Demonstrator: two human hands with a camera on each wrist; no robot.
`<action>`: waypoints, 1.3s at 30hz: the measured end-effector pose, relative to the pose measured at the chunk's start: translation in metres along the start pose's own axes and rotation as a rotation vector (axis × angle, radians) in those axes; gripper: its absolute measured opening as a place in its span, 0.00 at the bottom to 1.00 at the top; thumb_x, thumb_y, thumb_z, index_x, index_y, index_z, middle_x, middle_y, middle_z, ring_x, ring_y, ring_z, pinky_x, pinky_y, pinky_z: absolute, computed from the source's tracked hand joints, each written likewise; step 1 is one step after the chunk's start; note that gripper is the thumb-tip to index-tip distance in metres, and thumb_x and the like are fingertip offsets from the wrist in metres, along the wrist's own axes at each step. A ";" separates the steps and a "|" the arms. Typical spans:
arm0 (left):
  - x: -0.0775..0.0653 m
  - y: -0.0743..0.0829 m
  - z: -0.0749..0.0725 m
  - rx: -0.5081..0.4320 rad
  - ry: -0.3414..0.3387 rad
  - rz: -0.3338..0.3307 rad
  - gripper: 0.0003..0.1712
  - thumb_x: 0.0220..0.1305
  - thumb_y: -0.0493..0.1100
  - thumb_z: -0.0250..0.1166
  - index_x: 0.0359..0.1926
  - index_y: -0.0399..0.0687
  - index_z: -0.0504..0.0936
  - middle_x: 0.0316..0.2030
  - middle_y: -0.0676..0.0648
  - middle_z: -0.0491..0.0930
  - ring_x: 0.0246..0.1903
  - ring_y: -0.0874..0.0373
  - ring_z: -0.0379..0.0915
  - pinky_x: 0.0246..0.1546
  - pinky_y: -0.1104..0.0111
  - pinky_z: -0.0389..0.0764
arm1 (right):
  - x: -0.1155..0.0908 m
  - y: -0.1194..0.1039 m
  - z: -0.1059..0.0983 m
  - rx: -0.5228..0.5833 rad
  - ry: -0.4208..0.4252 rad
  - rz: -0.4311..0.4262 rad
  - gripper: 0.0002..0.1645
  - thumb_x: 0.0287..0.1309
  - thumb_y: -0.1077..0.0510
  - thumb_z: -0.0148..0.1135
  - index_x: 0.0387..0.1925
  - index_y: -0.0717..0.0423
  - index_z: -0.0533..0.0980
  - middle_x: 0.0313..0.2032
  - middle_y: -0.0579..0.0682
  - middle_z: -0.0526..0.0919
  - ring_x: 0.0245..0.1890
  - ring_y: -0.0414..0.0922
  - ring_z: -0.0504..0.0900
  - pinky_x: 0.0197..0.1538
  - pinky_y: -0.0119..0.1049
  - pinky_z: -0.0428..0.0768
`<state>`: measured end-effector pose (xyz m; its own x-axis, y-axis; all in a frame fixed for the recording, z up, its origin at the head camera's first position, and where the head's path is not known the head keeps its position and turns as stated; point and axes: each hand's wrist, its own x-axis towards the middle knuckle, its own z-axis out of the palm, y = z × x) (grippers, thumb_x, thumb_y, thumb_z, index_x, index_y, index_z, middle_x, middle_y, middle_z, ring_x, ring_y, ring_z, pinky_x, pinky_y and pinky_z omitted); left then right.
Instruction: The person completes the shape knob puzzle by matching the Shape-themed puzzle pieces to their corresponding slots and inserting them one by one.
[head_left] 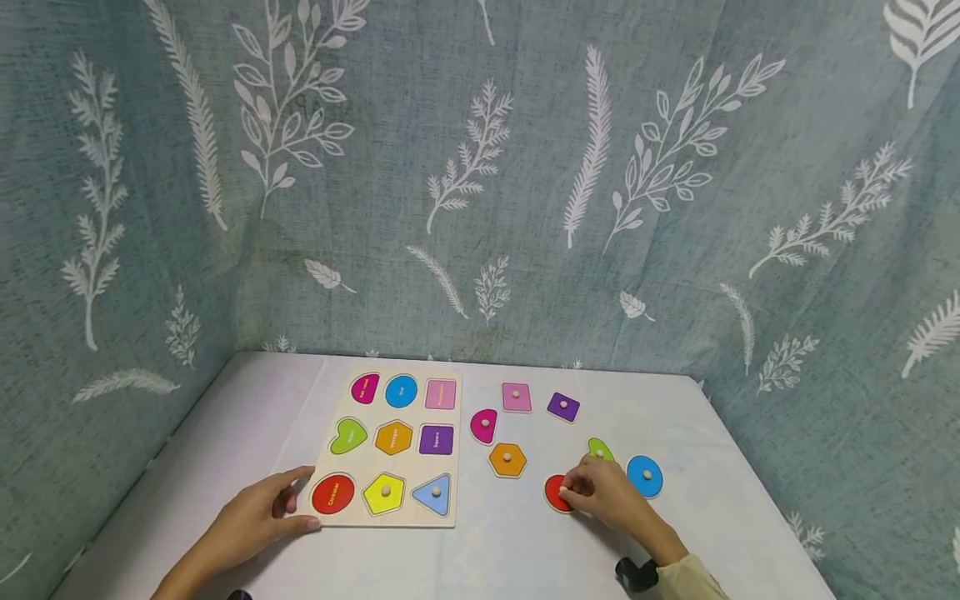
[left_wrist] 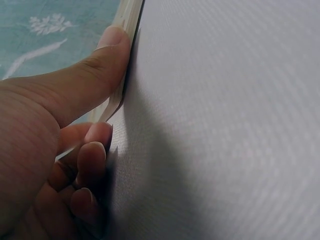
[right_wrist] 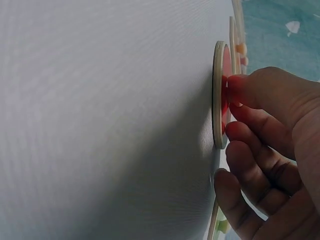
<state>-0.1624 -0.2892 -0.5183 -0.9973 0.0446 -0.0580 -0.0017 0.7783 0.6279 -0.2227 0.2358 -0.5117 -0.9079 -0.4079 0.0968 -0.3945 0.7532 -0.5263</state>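
A wooden shape puzzle board lies on the table, with a yellow pentagon piece and a light blue triangle piece seated in its nearest row. At the board's lower left corner, my left hand holds the edge between thumb and fingers. In the left wrist view, its thumb lies along the board's side. My right hand pinches the knob of a red circle piece, which is on the tabletop. The right wrist view shows this red piece edge-on. Just beyond that hand, a green heart piece is partly covered.
Right of the board lie a pink square piece, a purple piece, a magenta half-round piece and an orange hexagon piece. A blue circle piece sits beside my right hand. Patterned cloth walls the table's back and sides.
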 end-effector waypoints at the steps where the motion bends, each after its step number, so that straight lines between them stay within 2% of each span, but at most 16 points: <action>1: 0.000 0.000 0.000 -0.002 0.003 -0.002 0.53 0.43 0.57 0.84 0.66 0.34 0.75 0.27 0.51 0.69 0.28 0.57 0.66 0.27 0.71 0.70 | 0.000 0.000 0.001 -0.004 -0.003 0.007 0.07 0.58 0.51 0.77 0.30 0.46 0.85 0.27 0.37 0.74 0.30 0.36 0.73 0.33 0.30 0.76; 8: 0.000 -0.002 0.001 -0.006 0.009 -0.012 0.54 0.43 0.57 0.85 0.66 0.34 0.75 0.28 0.51 0.69 0.29 0.57 0.67 0.27 0.71 0.71 | 0.002 -0.004 0.001 -0.026 0.009 0.032 0.06 0.58 0.51 0.77 0.31 0.45 0.85 0.27 0.36 0.74 0.30 0.37 0.72 0.33 0.29 0.76; 21: 0.001 -0.001 0.002 -0.007 0.017 -0.035 0.55 0.41 0.58 0.85 0.66 0.34 0.76 0.27 0.50 0.69 0.29 0.57 0.67 0.27 0.70 0.71 | 0.013 -0.013 0.003 -0.033 0.042 -0.002 0.07 0.59 0.49 0.76 0.31 0.43 0.84 0.28 0.35 0.74 0.30 0.35 0.72 0.34 0.30 0.76; 29: 0.000 0.000 0.002 -0.014 0.016 -0.042 0.54 0.42 0.57 0.85 0.66 0.33 0.76 0.27 0.50 0.69 0.29 0.56 0.67 0.28 0.70 0.70 | 0.020 -0.020 0.007 -0.068 0.064 -0.064 0.07 0.59 0.50 0.76 0.30 0.42 0.83 0.27 0.34 0.73 0.28 0.34 0.71 0.32 0.29 0.74; 39: -0.002 0.000 0.001 -0.017 0.024 -0.021 0.52 0.42 0.56 0.85 0.65 0.33 0.76 0.27 0.51 0.69 0.30 0.57 0.66 0.28 0.70 0.68 | 0.034 -0.033 0.014 -0.053 0.105 -0.171 0.08 0.57 0.52 0.77 0.28 0.43 0.84 0.27 0.33 0.74 0.27 0.33 0.72 0.32 0.30 0.73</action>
<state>-0.1600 -0.2888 -0.5195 -0.9985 0.0132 -0.0522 -0.0233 0.7684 0.6395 -0.2385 0.1900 -0.5032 -0.8360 -0.4781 0.2693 -0.5482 0.7051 -0.4499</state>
